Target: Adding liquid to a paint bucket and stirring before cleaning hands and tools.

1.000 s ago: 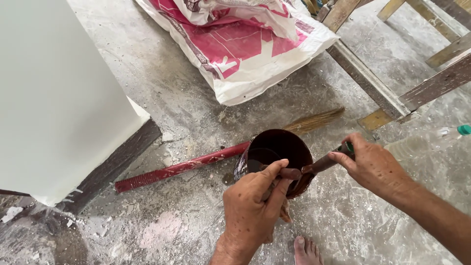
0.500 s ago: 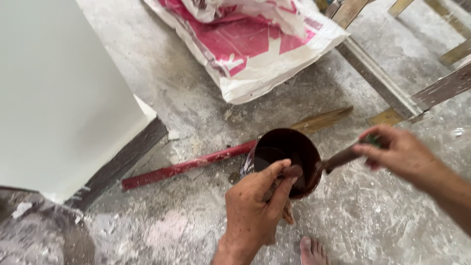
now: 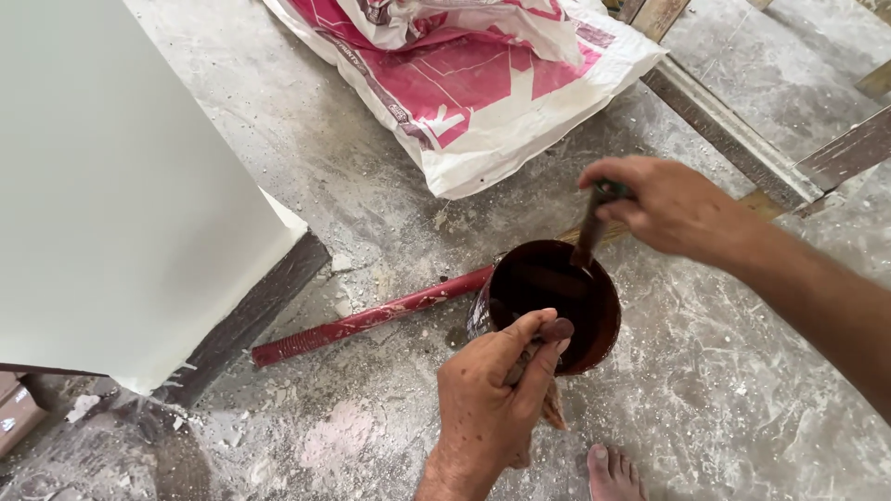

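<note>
A round can [image 3: 555,304] of dark brown paint stands on the dusty concrete floor. My left hand [image 3: 495,399] grips its near rim, thumb tip stained brown, with a bit of cloth under the fingers. My right hand [image 3: 670,206] is above the can's far side, shut on the green-topped handle of a paint-coated brush [image 3: 587,239] that points steeply down into the paint.
A red-stained wooden stick [image 3: 364,318] lies on the floor left of the can. A pink and white sack [image 3: 483,74] lies behind. A white panel [image 3: 111,186] stands at the left. Wooden frame pieces [image 3: 742,139] lie at the right. My bare toes [image 3: 613,471] show at the bottom.
My right hand has lifted and swung the brush from lying low across the can's rim to standing nearly upright in the paint. The left hand stays on the can.
</note>
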